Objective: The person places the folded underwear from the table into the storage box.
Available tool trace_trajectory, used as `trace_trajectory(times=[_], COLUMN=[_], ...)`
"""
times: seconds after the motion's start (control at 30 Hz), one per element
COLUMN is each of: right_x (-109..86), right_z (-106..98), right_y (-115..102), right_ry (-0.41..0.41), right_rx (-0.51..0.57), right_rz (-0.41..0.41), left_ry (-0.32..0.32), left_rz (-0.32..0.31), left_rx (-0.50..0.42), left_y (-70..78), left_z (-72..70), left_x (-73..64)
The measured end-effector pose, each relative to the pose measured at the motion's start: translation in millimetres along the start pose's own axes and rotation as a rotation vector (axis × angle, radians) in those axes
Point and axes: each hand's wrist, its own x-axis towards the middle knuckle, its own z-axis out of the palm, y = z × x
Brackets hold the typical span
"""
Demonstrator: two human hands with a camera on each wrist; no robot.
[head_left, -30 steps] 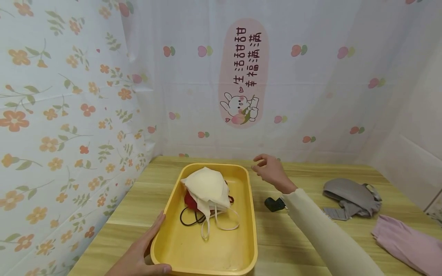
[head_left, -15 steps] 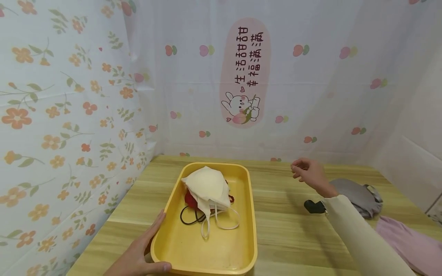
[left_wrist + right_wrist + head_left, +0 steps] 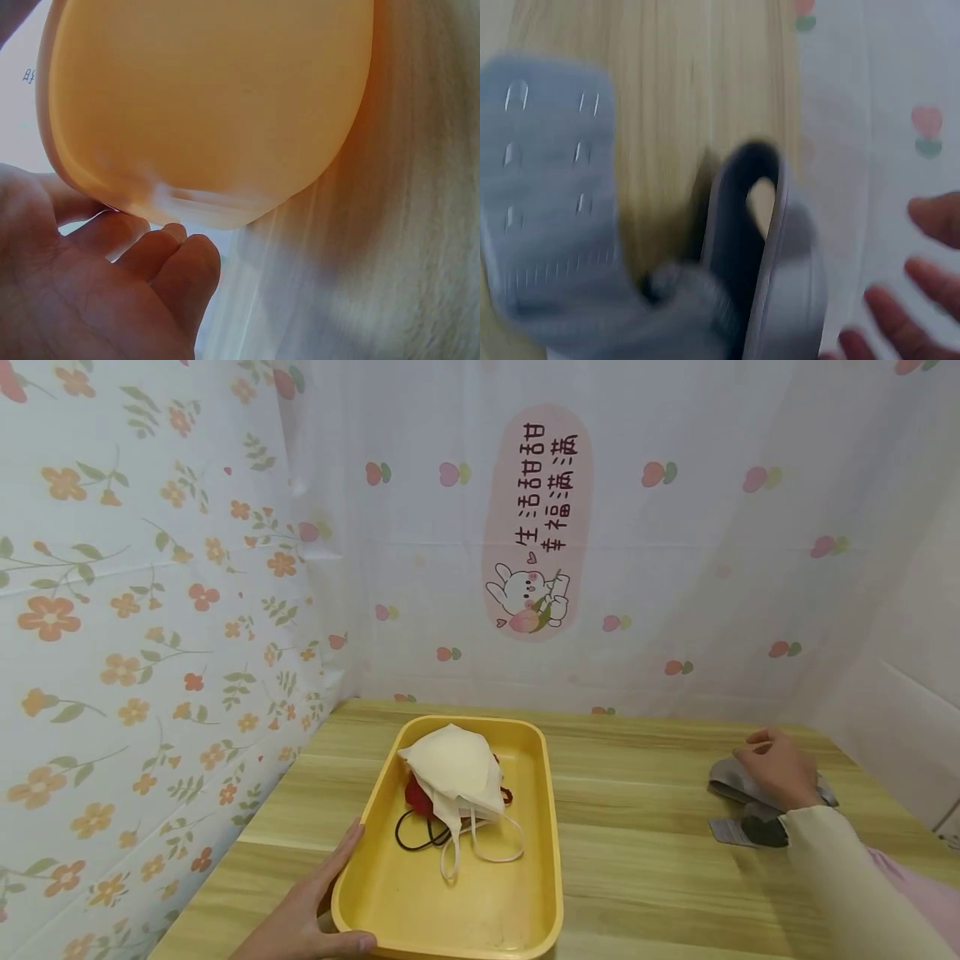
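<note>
A yellow plastic tray stands before me, its near left corner held between the thumb and fingers of my left hand. In the left wrist view, those fingertips touch the tray's outer wall. Inside it lies a cream cup-shaped cloth piece with thin pale loops, like a face mask. Red cloth and a black cord loop show beneath. At the right, my right hand is over a grey bra, partly hiding it in the head view. Its fingers are spread and hold nothing in the right wrist view.
Pink cloth lies at the right edge, partly behind my right sleeve. A dark green piece shows under the right wrist. Patterned curtains rise behind and left of the wooden table.
My right hand has moved right, from beside the tray's far right corner to over the grey bra. The left hand and the tray's contents stay as they were.
</note>
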Motion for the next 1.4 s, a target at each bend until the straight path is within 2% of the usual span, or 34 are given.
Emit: trace_trajectory(times=[0.17, 0.37, 0.47, 0.67, 0.77, 1.03, 1.17, 1.27, 1.4], right_x=[-3.2, -1.7, -2.0, -3.1, -3.7, -4.1, -1.7, 1.4, 4.3], right_z=[-13.1, -19.7, -20.0, -11.5, -6.8, -3.8, -4.7, -3.6, -1.4], right_y=[21.1, 36.6, 39.3, 42.5, 45.8, 47.5, 39.9, 35.4, 32.2], right_ry=[-0.039, -0.232, -0.273, -0.211, -0.181, -0.118, -0.032, 0.031, 0.074], right_rx=[-0.053, -0.054, -0.026, 0.022, 0.069, 0.333, 0.456, 0.514, 0.559], right_rz=[0.188, 0.345, 0.438, 0.518, 0.537, 0.535, 0.550, 0.558, 0.580], left_ry=[0.014, 0.013, 0.001, 0.007, 0.006, 0.004, 0.005, 0.012, 0.012], left_rz=[0.046, 0.030, 0.001, -0.068, -0.062, -0.062, -0.001, 0.028, 0.013], left_rx=[0.072, 0.067, 0.041, 0.044, 0.052, 0.010, 0.038, 0.064, 0.056], left_y=[-1.9, -2.7, -1.0, 3.1, 4.0, 2.4, 0.8, -0.8, -1.2], left_z=[-1.0, -1.1, -0.5, -0.2, -0.1, 1.0, -0.2, -1.2, -0.8], left_x=[0.0, -0.1, -0.3, -1.2, -1.5, -1.6, -1.4, -1.4, -1.0])
